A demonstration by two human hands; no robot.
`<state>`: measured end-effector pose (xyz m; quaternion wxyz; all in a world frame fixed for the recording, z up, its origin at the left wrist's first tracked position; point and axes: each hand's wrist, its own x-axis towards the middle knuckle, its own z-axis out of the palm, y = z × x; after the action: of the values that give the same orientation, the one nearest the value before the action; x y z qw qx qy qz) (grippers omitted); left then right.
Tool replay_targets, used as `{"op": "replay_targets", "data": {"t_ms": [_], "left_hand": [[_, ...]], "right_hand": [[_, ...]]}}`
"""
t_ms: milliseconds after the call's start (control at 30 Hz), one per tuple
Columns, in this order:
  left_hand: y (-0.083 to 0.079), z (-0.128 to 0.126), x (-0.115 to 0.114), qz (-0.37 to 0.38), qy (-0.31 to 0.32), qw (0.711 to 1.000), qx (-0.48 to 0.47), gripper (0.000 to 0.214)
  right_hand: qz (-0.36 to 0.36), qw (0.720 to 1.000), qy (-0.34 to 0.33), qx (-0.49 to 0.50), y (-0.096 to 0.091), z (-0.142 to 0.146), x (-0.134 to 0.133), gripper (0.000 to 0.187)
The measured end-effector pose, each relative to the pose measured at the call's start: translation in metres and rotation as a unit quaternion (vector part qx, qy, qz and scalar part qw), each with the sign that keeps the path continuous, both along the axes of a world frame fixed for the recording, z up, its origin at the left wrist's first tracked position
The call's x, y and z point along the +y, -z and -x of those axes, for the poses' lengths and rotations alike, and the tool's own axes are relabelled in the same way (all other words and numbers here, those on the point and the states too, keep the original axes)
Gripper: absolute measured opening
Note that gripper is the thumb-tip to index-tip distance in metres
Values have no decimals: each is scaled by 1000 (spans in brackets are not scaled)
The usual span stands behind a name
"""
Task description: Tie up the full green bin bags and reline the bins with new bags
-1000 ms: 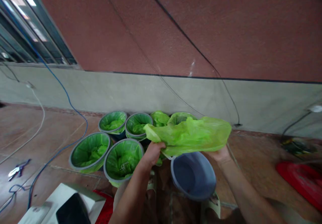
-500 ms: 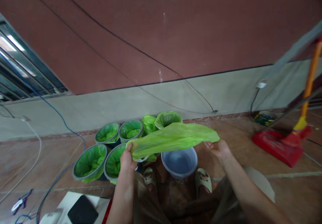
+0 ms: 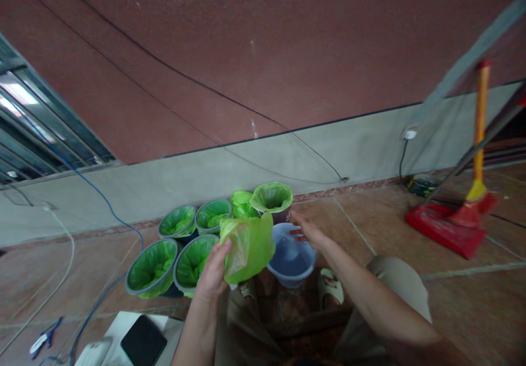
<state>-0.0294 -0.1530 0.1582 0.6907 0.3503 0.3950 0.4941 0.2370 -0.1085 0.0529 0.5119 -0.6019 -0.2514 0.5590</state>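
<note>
A light green plastic bag (image 3: pixel 249 248), loosely bunched, hangs in my left hand (image 3: pixel 214 272), whose thumb presses on its near side. My right hand (image 3: pixel 306 229) holds nothing; its fingers are apart, over the back rim of a blue-grey basin (image 3: pixel 292 267) and to the right of the bag. Just behind the bag stands a bin (image 3: pixel 272 199) with a green liner folded over its rim. Beside it sits a crumpled green bag (image 3: pixel 243 204). Several grey-rimmed bins (image 3: pixel 151 267) with green liners are grouped left of my left hand.
A red dustpan (image 3: pixel 446 229) and a broom with a yellow handle (image 3: pixel 479 130) stand at the right. A white box (image 3: pixel 119 322) carries a black flat object (image 3: pixel 143 341) at the lower left. Pliers (image 3: pixel 46 337) and a blue cable (image 3: pixel 96 306) lie on the tiled floor.
The bag was stretched out between both hands; now it is bunched in my left hand. My right hand has let go of it and moved left, over the basin. The view has shifted slightly.
</note>
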Motion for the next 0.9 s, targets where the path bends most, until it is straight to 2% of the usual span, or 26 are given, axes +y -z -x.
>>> {"op": "replay_targets", "data": {"t_ms": [100, 167, 233, 333, 400, 467, 567, 633, 700, 800, 867, 900], "left_hand": [[4, 9, -18, -18, 45, 997, 67, 42], [5, 15, -28, -36, 81, 990, 108, 37], [6, 22, -37, -54, 94, 985, 135, 35], [6, 37, -49, -68, 81, 981, 163, 32], [8, 55, -54, -54, 76, 979, 181, 30], [12, 77, -56, -30, 44, 981, 187, 27], [24, 108, -57, -15, -69, 984, 164, 22], [34, 120, -60, -19, -138, 979, 150, 22], [43, 126, -63, -11, -169, 976, 140, 23], [53, 126, -68, 20, -192, 976, 100, 21], [58, 127, -70, 45, -204, 975, 76, 23], [60, 127, -71, 58, -206, 974, 70, 26]], "right_hand": [[39, 997, -66, 21, -1, 33, 12, 64], [40, 995, -92, -2, 3, 51, 18, 62], [25, 993, -115, -31, 10, 67, 20, 48], [10, 989, -139, -43, 25, 79, 17, 15], [1, 991, -127, -42, 34, 76, 11, 6], [-9, 995, -88, -43, 41, 65, 2, 5], [-25, 999, 35, -19, 48, 42, -17, 5], [-29, 995, 96, 0, 53, 30, -34, 11], [-26, 993, 116, 10, 60, 23, -53, 15], [27, 994, 103, -15, 76, 18, -83, 17], [83, 992, 15, -98, 87, 15, -97, 14], [102, 981, -43, -162, 91, 14, -102, 13]]}}
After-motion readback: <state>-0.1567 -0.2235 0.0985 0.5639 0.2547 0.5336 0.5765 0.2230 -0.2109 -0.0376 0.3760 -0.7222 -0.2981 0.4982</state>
